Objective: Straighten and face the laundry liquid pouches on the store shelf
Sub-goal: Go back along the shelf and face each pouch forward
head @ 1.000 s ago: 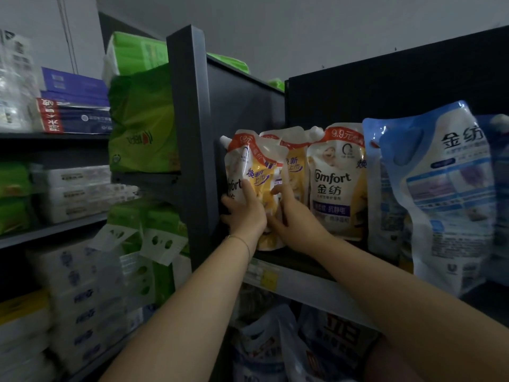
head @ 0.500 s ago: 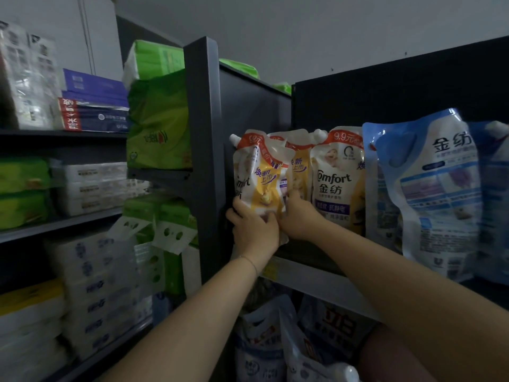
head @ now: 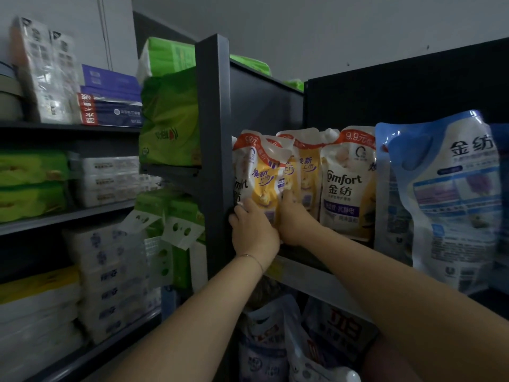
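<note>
**Squaring up the leftmost pouch**

Nearest me, under my forearms, the lower-shelf pouches (head: 275, 343) are dim and cut off by the bottom of the frame, and I cannot read them. Just above the shelf lip (head: 311, 279), my left hand (head: 254, 235) has its fingers curled round the lower left edge of the twisted yellow pouch (head: 264, 177). That pouch stands at the far left of the row, hard against the upright post (head: 213, 133). My right hand (head: 296, 221) takes the same pouch at its lower right edge. Its fingers go out of sight behind the film, so that grip is probably a pinch, not something I see whole.

I take this as the turning step: the pouch's front is creased and angled, with its label half folded. Next I need to swing its base round and set it flat, so it faces out like the Comfort pouch (head: 348, 186) further along.

The second yellow pouch (head: 305, 172) between them is mostly covered, and my hands hide both bases. Farther right, the blue pouch (head: 451, 194) leans forward, and the frame crops whatever sits past it.
</note>
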`<move>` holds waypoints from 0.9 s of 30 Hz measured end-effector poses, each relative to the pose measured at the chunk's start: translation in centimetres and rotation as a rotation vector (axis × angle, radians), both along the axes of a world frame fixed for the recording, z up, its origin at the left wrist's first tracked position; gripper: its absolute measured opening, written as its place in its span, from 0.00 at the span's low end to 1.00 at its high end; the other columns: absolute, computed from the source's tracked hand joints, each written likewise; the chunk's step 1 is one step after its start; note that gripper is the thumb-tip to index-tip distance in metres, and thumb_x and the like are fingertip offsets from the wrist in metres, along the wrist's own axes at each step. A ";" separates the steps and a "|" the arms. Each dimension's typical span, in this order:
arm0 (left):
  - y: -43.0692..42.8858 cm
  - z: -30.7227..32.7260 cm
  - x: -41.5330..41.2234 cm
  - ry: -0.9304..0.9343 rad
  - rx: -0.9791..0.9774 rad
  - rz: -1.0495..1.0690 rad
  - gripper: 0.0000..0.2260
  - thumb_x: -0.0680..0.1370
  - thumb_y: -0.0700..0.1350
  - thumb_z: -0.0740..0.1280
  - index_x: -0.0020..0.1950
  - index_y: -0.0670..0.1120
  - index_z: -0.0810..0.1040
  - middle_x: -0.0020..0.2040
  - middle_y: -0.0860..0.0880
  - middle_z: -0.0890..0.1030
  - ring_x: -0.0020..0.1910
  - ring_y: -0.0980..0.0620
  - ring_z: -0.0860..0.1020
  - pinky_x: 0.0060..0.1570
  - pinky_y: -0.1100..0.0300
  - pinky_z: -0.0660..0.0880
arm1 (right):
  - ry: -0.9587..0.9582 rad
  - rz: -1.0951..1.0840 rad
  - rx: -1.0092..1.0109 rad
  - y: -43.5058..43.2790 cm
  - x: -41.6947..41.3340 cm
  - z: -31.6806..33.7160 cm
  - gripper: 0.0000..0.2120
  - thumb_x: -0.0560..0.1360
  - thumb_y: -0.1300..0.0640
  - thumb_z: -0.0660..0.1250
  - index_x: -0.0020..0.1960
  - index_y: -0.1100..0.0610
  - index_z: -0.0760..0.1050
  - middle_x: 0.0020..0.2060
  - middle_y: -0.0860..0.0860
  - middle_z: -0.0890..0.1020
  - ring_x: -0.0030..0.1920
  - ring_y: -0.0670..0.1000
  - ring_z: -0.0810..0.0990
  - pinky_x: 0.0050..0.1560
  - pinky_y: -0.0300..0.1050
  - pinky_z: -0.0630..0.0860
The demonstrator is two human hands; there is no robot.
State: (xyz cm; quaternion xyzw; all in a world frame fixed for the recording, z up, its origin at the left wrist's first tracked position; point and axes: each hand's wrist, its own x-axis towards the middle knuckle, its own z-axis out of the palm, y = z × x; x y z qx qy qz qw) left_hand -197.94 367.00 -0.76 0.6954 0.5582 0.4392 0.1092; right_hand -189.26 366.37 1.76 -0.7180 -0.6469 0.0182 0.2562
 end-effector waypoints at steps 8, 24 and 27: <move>-0.5 1.1 -1.2 0.093 0.095 -0.066 0.15 0.76 0.44 0.65 0.62 0.44 0.69 0.61 0.45 0.66 0.58 0.46 0.69 0.48 0.58 0.68 | -0.131 -0.012 0.035 -1.7 1.4 0.8 0.25 0.77 0.54 0.62 0.70 0.61 0.60 0.59 0.60 0.75 0.57 0.61 0.76 0.55 0.53 0.73; 0.1 1.2 8.6 0.257 0.102 -0.484 0.24 0.75 0.45 0.66 0.68 0.42 0.62 0.70 0.42 0.62 0.69 0.41 0.64 0.66 0.47 0.67 | -0.855 -0.539 -0.325 -5.6 11.4 0.7 0.18 0.79 0.56 0.59 0.67 0.60 0.67 0.64 0.57 0.71 0.64 0.56 0.70 0.50 0.40 0.64; 1.0 1.1 10.2 0.235 0.009 -0.501 0.33 0.72 0.47 0.65 0.74 0.43 0.55 0.72 0.39 0.59 0.70 0.37 0.61 0.69 0.43 0.63 | -0.807 -0.535 -0.358 -6.2 12.3 1.1 0.19 0.80 0.58 0.57 0.69 0.62 0.66 0.66 0.57 0.72 0.65 0.55 0.70 0.50 0.36 0.60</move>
